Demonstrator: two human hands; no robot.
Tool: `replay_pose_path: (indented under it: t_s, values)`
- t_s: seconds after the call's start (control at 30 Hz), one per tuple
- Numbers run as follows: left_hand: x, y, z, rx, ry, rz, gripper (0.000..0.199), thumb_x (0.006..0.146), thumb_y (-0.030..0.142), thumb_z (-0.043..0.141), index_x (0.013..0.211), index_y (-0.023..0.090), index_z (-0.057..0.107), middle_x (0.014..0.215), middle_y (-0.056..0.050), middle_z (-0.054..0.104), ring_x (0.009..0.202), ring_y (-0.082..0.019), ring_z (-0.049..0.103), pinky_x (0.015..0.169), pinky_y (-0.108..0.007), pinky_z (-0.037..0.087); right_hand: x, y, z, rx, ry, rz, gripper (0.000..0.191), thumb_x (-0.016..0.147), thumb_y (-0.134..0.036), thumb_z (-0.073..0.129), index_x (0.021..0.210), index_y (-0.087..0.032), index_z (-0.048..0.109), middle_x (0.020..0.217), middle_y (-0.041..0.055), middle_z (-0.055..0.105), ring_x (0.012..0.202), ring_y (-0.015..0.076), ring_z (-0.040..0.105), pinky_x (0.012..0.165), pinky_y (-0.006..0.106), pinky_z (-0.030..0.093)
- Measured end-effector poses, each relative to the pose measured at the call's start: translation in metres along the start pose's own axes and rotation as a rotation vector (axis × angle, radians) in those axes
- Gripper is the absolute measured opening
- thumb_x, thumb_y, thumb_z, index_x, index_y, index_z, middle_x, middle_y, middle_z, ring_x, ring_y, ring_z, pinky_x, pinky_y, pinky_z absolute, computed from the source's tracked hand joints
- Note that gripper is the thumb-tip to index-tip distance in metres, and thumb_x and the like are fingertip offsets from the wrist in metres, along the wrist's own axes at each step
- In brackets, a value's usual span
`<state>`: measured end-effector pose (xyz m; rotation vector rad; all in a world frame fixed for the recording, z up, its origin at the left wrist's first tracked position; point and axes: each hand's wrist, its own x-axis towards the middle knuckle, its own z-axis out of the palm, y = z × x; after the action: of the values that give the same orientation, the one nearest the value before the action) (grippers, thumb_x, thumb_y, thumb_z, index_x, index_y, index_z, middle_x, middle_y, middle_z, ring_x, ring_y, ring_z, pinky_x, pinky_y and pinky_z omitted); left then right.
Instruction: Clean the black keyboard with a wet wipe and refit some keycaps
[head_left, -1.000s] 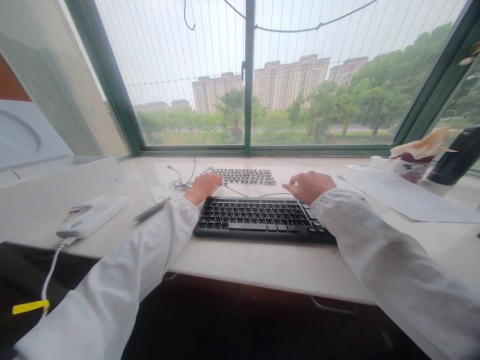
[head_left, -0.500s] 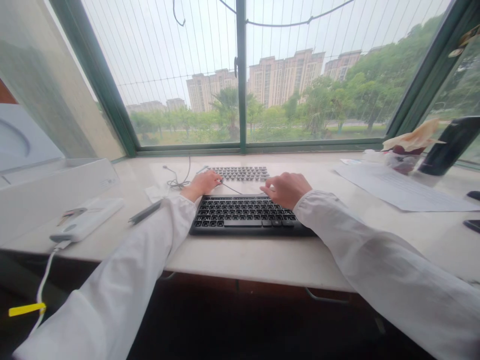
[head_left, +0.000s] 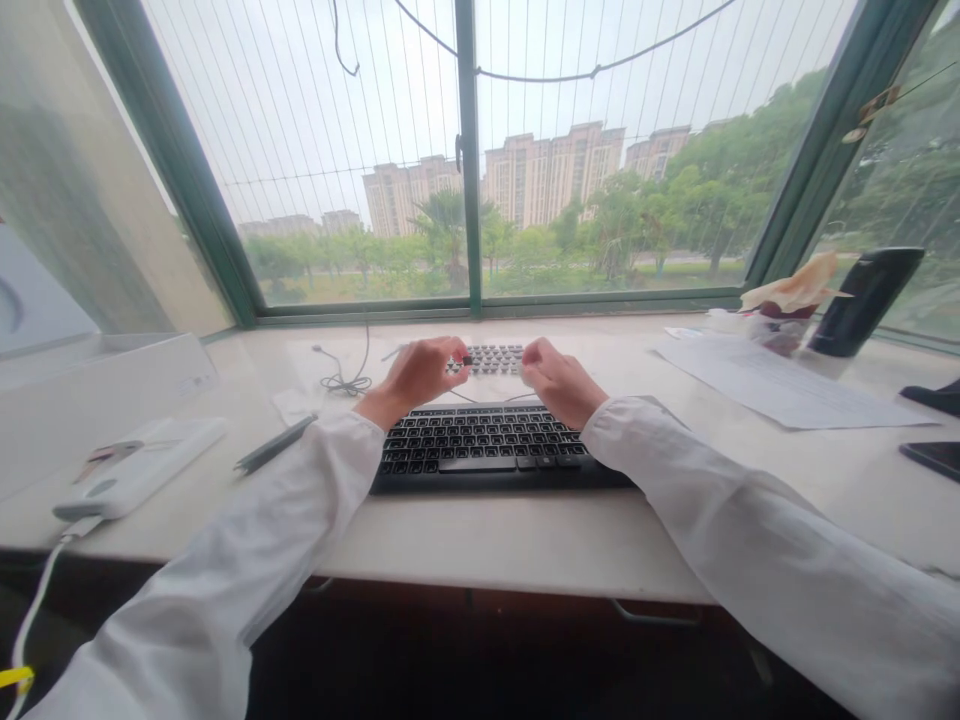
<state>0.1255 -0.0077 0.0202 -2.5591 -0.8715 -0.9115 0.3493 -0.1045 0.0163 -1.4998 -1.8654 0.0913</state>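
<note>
A black keyboard (head_left: 480, 440) lies before me on the white table, with what look like bare key mounts across most of it and a few caps along its front row. Behind it, loose keycaps (head_left: 495, 358) are laid out in rows. My left hand (head_left: 426, 372) is closed in a pinch on a small dark keycap (head_left: 468, 361), held at the left end of those rows. At their right end, my right hand (head_left: 561, 380) has its thumb and fingers drawn together. Whatever it may hold is hidden by the fingers.
On the left are a coiled cable (head_left: 346, 383), a dark pen-like stick (head_left: 276, 444), a white power bank (head_left: 142, 470) and a white box (head_left: 97, 400). To the right lie a sheet of paper (head_left: 780, 385), a black bottle (head_left: 866, 300) and a phone (head_left: 934, 458). A window stands behind.
My left hand has moved right and now shows a dark keycap in its pinch. The right hand has shifted slightly toward the back rows, its fingers drawn together. The whole view has shifted a little.
</note>
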Motion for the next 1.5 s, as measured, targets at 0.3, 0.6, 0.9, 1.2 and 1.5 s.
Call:
replay_pose_path:
  t_s: [0.3, 0.6, 0.9, 1.2, 1.5]
  values:
    - [-0.009, 0.059, -0.008, -0.194, 0.078, 0.05, 0.013, 0.077, 0.029, 0.066, 0.086, 0.02, 0.071, 0.077, 0.001, 0.074, 0.069, -0.015, 0.068, 0.067, -0.027, 0.051, -0.004, -0.003, 0.012, 0.212, 0.136, -0.294, 0.017, 0.079, -0.035, 0.07, 0.082, -0.02, 0.065, 0.087, 0.0038, 0.063, 0.078, 0.0164, 0.059, 0.072, 0.031, 0.047]
    - [-0.011, 0.055, -0.012, -0.264, 0.215, 0.013, 0.013, 0.077, 0.03, 0.068, 0.086, 0.022, 0.073, 0.079, 0.003, 0.075, 0.063, -0.01, 0.066, 0.061, -0.022, 0.05, 0.003, 0.004, 0.011, 0.395, 0.133, 0.083, 0.022, 0.081, -0.039, 0.067, 0.088, -0.018, 0.064, 0.079, 0.0041, 0.068, 0.072, 0.0174, 0.062, 0.07, 0.034, 0.049]
    - [-0.013, 0.056, -0.02, -0.321, 0.211, 0.082, 0.014, 0.079, 0.033, 0.069, 0.088, 0.023, 0.075, 0.077, 0.003, 0.075, 0.062, -0.009, 0.064, 0.061, -0.02, 0.049, -0.001, -0.006, 0.013, 1.029, -0.24, 0.154, 0.038, 0.068, -0.046, 0.078, 0.086, -0.017, 0.063, 0.072, -0.0007, 0.065, 0.067, 0.0112, 0.061, 0.074, 0.029, 0.051]
    - [-0.011, 0.033, -0.049, -0.425, -0.285, 0.151, 0.018, 0.077, 0.037, 0.069, 0.086, 0.023, 0.075, 0.074, 0.002, 0.073, 0.056, -0.008, 0.059, 0.059, -0.021, 0.045, -0.003, -0.005, 0.014, 0.27, -0.136, 0.038, 0.023, 0.088, -0.038, 0.055, 0.095, -0.018, 0.06, 0.078, 0.0034, 0.065, 0.069, 0.016, 0.058, 0.068, 0.032, 0.046]
    - [-0.017, 0.005, -0.071, -0.589, -1.041, -0.009, 0.024, 0.067, 0.046, 0.076, 0.079, 0.026, 0.077, 0.071, 0.001, 0.072, 0.064, -0.012, 0.062, 0.056, -0.02, 0.042, -0.026, -0.027, 0.02, -0.024, -0.209, -0.522, 0.016, 0.096, -0.027, 0.042, 0.095, -0.019, 0.056, 0.089, 0.0045, 0.066, 0.079, 0.0158, 0.059, 0.074, 0.028, 0.042]
